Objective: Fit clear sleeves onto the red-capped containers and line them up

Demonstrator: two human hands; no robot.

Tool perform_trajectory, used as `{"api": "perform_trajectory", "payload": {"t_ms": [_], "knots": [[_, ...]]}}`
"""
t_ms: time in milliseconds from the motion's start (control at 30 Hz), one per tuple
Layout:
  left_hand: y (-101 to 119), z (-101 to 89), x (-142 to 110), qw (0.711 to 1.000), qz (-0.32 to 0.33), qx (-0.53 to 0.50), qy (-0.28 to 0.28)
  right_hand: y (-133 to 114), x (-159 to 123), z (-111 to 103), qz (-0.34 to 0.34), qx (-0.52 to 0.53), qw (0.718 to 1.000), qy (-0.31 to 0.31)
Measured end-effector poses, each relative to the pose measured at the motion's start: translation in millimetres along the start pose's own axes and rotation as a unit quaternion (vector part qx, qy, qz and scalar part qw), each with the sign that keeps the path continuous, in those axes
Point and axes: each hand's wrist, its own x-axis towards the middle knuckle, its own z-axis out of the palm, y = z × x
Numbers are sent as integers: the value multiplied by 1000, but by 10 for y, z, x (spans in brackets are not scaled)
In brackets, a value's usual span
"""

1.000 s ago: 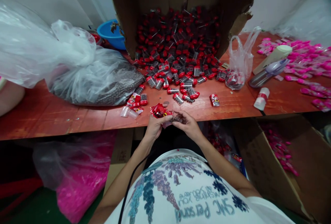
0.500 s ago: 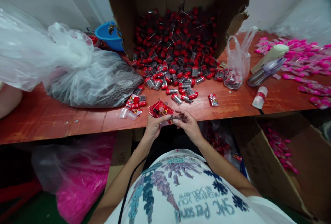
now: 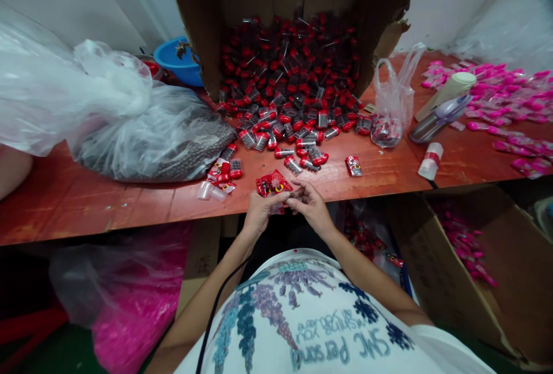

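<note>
My left hand point(image 3: 259, 211) is closed on a red printed packet point(image 3: 273, 182) with clear plastic edges, held just over the table's front edge. Right beside it, my right hand point(image 3: 311, 207) has its thumb and fingers pinched together near the packet's right side. Something small and dark is between those fingertips, too small to make out. Beyond the hands lie several small clear containers with red caps and dark contents point(image 3: 294, 165). Another red packet point(image 3: 353, 165) lies to the right on the table. Clear empty cups point(image 3: 211, 191) lie to the left.
A cardboard box point(image 3: 397, 28) on its side spills a heap of red-capped containers point(image 3: 285, 86). Left is a plastic bag of dark beads point(image 3: 159, 143); behind it, a blue basin point(image 3: 179, 61). Bottles point(image 3: 440, 117) and pink pieces point(image 3: 510, 91) lie right. Below stands an open carton point(image 3: 466, 299).
The red packet has turned slightly and sits a little further right in my left hand. My right fingers have closed in over the dark thing. The view has shifted slightly.
</note>
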Motion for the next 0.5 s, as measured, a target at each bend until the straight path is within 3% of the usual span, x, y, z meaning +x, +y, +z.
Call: {"api": "perform_trajectory", "payload": {"t_ms": [100,233,367,500], "knots": [[-21,1,-5,1000,-3,-9,-4,-6,-6,8,-3,5,1000,-4],[-26,-9,10,999,-1,-18,31,40,-5,17,-3,2,1000,11],[-39,-6,17,1000,-30,-2,7,97,15,-20,-3,-12,1000,20],[-64,-17,42,998,-54,10,9,107,24,-112,-48,-50,997,-19]]}}
